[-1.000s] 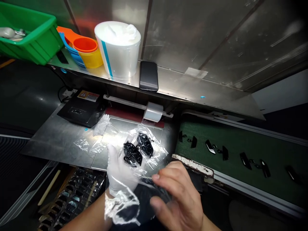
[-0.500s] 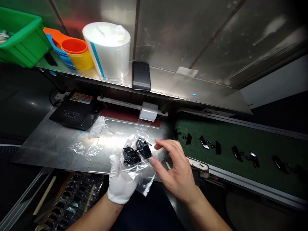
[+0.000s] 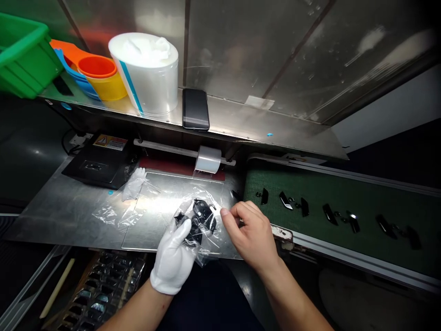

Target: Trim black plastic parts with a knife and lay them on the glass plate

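Observation:
My left hand (image 3: 174,259), in a white glove, is closed on black plastic parts (image 3: 205,216) with small hooks. Its thumb presses on the lower part. Crinkled clear plastic film, like a bag (image 3: 206,243), surrounds the parts; whether they are fully inside it I cannot tell. Just right of the film's edge is my bare right hand (image 3: 253,232). Its fingers are curled and the thumb is drawn against the index finger; anything pinched there is too small or hidden to make out.
At right, a green conveyor belt (image 3: 310,184) carries several black parts. Behind the metal worktable (image 3: 161,184) hangs a film roll (image 3: 208,159). A white glove (image 3: 134,184) and loose film lie left. The shelf holds a phone (image 3: 195,109), a white roll (image 3: 148,78) and a green bin (image 3: 27,55).
My left thumb has folded down onto the black parts, which have turned slightly. My right hand's spread fingers have curled together. A part at the belt's near end has shifted out of view.

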`<state>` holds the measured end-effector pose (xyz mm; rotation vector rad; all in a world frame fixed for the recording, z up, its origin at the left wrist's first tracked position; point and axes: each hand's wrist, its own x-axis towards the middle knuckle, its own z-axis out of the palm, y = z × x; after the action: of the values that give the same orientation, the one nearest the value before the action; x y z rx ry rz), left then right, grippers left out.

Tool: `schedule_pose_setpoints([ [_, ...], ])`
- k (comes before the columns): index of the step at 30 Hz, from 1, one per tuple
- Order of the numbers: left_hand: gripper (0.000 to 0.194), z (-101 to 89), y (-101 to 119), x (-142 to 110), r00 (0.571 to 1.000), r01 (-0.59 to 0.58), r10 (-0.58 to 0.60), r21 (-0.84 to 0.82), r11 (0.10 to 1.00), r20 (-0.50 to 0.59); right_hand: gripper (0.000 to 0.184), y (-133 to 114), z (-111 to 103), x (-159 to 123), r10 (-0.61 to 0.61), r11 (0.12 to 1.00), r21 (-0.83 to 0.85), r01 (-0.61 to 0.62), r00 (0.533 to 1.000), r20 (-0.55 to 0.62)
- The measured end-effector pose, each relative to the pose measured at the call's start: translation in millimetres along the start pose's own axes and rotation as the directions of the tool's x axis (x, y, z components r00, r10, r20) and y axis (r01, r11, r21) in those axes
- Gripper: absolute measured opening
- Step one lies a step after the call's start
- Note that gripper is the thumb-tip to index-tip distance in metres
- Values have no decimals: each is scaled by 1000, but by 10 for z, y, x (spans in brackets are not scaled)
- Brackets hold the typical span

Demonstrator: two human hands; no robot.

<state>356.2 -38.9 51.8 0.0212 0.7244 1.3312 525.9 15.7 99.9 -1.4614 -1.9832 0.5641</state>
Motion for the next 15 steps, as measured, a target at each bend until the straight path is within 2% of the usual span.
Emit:
schedule_pose_setpoints([
  [2, 45, 7, -5, 9, 1000, -19, 19, 38, 999, -6, 11, 33, 10, -6, 21, 1000, 3, -21, 999, 29],
  [5, 45, -59, -14, -13, 1000, 9, -10, 73, 997, 17, 55, 92, 68, -36, 135, 977, 146, -153, 983, 123],
  [7, 43, -165, -16, -51, 997, 69, -71, 95, 993, 23, 64, 142, 145, -72, 223, 912, 292, -288, 946, 237],
  [11, 45, -480, -14, -120, 972, 234, -234, 102, 967, -11, 36, 272, 348, -176, 273, 775, 431, -462, 860, 431],
  [13, 48, -611, -18, -132, 965, 264, -262, 123, 957, -31, 41, 340, 433, -244, 270, 707, 481, -519, 826, 495],
  [15, 48, -668, -25, -130, 969, 247, -242, 166, 955, -48, 45, 396, 479, -314, 249, 650, 520, -554, 802, 544],
])
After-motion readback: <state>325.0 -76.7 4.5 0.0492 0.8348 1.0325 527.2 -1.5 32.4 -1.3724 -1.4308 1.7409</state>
